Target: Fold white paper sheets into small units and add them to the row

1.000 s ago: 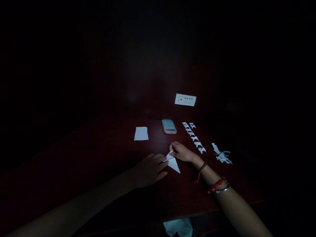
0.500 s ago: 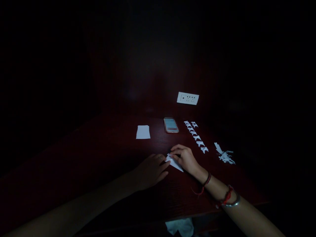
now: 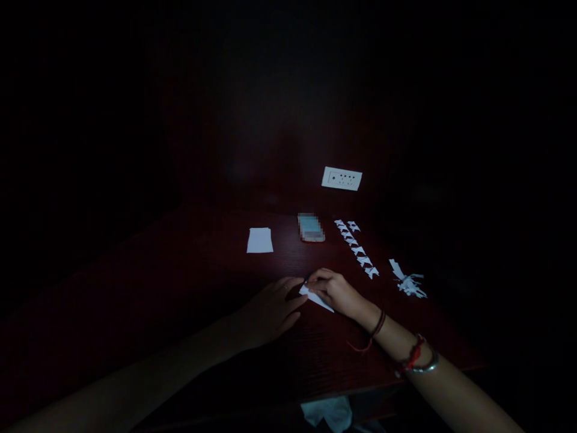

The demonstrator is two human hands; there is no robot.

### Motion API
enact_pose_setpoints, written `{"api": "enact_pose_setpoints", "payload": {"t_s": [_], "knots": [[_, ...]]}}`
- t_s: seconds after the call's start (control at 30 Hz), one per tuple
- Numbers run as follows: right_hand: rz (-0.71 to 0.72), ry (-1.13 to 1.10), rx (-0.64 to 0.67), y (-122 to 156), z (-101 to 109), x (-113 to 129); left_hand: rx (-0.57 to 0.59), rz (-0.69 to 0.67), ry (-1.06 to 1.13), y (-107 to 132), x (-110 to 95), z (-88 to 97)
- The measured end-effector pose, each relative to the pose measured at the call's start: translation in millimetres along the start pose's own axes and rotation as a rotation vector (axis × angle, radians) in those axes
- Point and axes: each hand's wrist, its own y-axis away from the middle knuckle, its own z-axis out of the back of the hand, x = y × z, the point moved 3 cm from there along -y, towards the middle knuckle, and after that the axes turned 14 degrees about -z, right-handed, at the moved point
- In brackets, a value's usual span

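On a dark red wooden table (image 3: 180, 313) lies a small white folded paper triangle (image 3: 321, 300). My left hand (image 3: 270, 310) rests flat on the table with its fingers stretched out, fingertips touching the triangle's left edge. My right hand (image 3: 336, 290) lies over the right part of the triangle, fingers curled and pressing on the fold near its top corner. Red cords and a metal bangle circle my right wrist.
A white paper rectangle (image 3: 259, 240) and a phone (image 3: 311, 228) lie further back. A row of small folded paper pieces (image 3: 357, 248) runs diagonally on the right, with paper scraps (image 3: 408, 281) beyond. A white socket plate (image 3: 341, 178) sits behind. Crumpled pale material (image 3: 328, 414) shows below the table edge.
My right hand has slid down from the triangle's top corner onto its right side, covering more of the paper. My left hand has stayed in place.
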Motion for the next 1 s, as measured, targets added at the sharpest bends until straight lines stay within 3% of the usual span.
{"api": "enact_pose_setpoints", "payload": {"t_s": [0.27, 0.5, 1.0], "knots": [[0.050, 0.015, 0.046, 1, 3, 2, 0.019, -0.023, -0.003, 2, 4, -8.2], [-0.006, -0.045, 0.006, -2, 0, -1, 0.009, -0.031, -0.029, 2, 1, -5.3], [0.013, 0.007, 0.079, 3, 8, -3, 0.054, -0.041, 0.060, -7, 3, 5.4]]}}
